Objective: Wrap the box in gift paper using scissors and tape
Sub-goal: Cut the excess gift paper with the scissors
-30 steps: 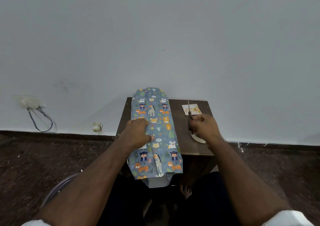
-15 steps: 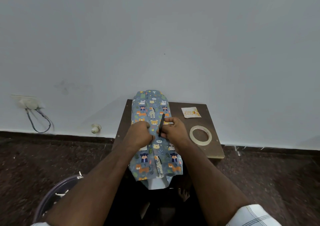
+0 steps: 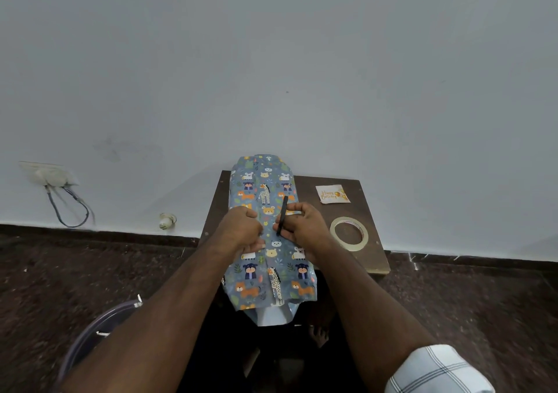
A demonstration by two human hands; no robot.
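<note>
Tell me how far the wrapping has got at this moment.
Done: the animal-print gift paper is folded around the box, its edges meeting in a seam along the top. In hand: the left hand presses the paper beside the seam; the right hand grips a dark tool, probably the scissors, over it. Left: both paper ends are open, the near one hanging off the small table. The tape roll and birthday card lie untouched.

The box (image 3: 270, 241), wrapped in blue animal-print gift paper, lies lengthwise on the small brown table (image 3: 373, 260), its near end overhanging the table's front edge with the paper open there. Slim black scissors (image 3: 282, 216) stand nearly upright over the box's middle seam. The tape roll (image 3: 349, 233) lies flat on the table right of the box.
</note>
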